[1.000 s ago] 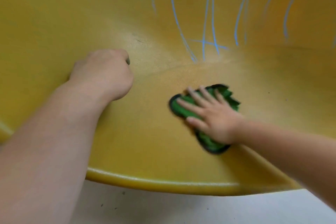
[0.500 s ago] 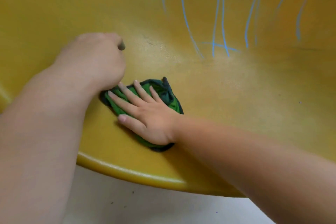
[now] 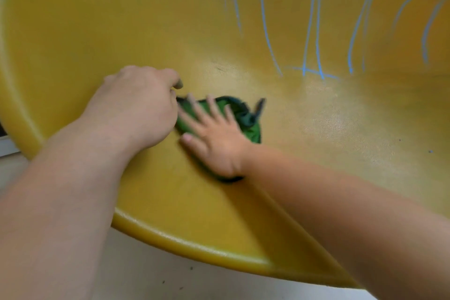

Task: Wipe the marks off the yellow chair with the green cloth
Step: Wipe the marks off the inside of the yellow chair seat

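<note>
Yellow chair (image 3: 341, 129) filled nearly the whole frame, pale floor (image 3: 170, 275) showing only along the bottom edge. We saw the green cloth (image 3: 250, 126) at center frame, flat on the seat under our right hand (image 3: 216, 143). Right fingers (image 3: 214, 109) were spread open and pressing down on the cloth, not wrapped round it. Left hand (image 3: 136, 107) sat just left of center in a loose fist on the seat, bracing; we could not tell if it gripped anything. Its knuckles touched or nearly touched the cloth's left end.

Change: a second earlier the cloth was right of center and well apart from the left fist; half a second earlier it had swept left up against it, and it stayed there, a little higher in frame. So we judged this the left end of a wiping stroke. The seat looked mark-free, but the blue marks (image 3: 314, 31) on the backrest at upper right were untouched, so most of the job remained.

Room: blocked left by the fist, rim edge (image 3: 194, 248) close below, open seat to the right and upward toward the marks.
</note>
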Tool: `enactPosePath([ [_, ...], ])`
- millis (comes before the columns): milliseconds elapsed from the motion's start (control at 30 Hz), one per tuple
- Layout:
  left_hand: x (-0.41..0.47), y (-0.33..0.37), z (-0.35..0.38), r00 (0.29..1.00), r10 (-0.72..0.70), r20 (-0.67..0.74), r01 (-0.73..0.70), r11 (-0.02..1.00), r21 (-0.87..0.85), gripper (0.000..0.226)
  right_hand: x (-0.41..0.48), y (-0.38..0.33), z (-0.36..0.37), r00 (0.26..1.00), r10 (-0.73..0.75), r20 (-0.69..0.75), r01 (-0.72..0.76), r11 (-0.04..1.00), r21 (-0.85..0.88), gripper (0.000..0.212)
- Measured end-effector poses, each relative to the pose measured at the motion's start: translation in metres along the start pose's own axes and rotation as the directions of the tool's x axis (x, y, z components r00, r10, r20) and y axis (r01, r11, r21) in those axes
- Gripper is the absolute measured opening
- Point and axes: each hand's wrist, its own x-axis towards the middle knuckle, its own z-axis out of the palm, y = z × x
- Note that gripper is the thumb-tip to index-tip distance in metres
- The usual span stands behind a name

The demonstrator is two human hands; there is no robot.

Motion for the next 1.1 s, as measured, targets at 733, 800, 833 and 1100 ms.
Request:
enactPosePath([
  [733, 0.02, 0.057, -0.005, 0.978, 0.109, 0.178, -0.079, 0.983, -0.166, 0.034, -0.145, 0.033, -0.015, 0.939, 0.059, 0.338, -0.042, 0.998, -0.057, 0.054],
  [800, 0.015, 0.083, 0.0, 0.968, 0.171, 0.183, -0.135, 0.972, -0.192, 0.035, -0.177, 0.099, -0.035, 0.896, 0.306, 0.321, -0.217, 0.934, -0.285, 0.059],
  [833, 0.012, 0.094, 0.006, 0.963, 0.205, 0.176, -0.169, 0.966, -0.197, 0.035, -0.193, 0.134, -0.051, 0.852, 0.454, 0.261, -0.335, 0.856, -0.394, 0.064],
  [1100, -0.016, 0.175, 0.058, 0.839, 0.408, 0.36, -0.42, 0.906, -0.046, 0.039, -0.22, 0.192, -0.072, 0.6, 0.797, 0.075, -0.67, 0.551, -0.496, 0.071],
])
